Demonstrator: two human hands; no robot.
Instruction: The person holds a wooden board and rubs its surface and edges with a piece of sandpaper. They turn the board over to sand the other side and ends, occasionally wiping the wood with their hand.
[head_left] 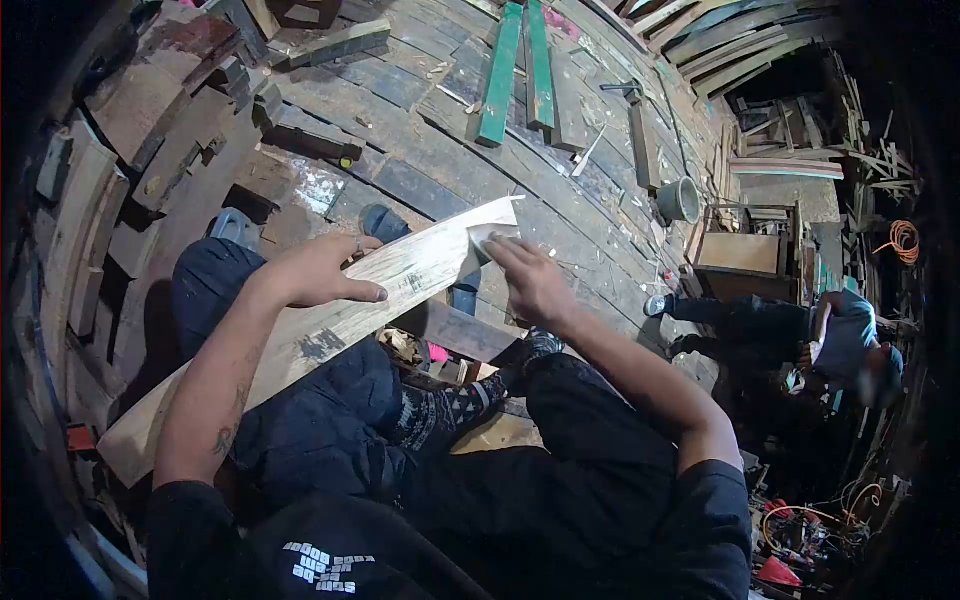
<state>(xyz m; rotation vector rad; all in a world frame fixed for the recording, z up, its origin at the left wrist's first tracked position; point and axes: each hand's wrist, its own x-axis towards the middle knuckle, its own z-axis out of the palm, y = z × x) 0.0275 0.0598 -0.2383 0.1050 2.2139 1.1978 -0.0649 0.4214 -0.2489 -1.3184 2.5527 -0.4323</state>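
A long pale wooden board (400, 272) with dark marks lies slantwise across my lap, its far end cut to a narrow point. My left hand (318, 272) rests on the board's upper edge, thumb lying across its face and apart from the fingers. At the far end, my right hand (528, 278) has its fingers pressed together on a small greyish piece (482, 240) against the board. What that piece is, I cannot make out. Part of the board's near end passes under my left forearm.
Two green planks (502, 75) lie on the plank floor ahead, near a hammer-like tool (620, 87) and a grey bucket (680, 200). Wooden blocks (310, 135) are at the left. Another person (845, 335) is at the right, with cables and tools (800, 530) below.
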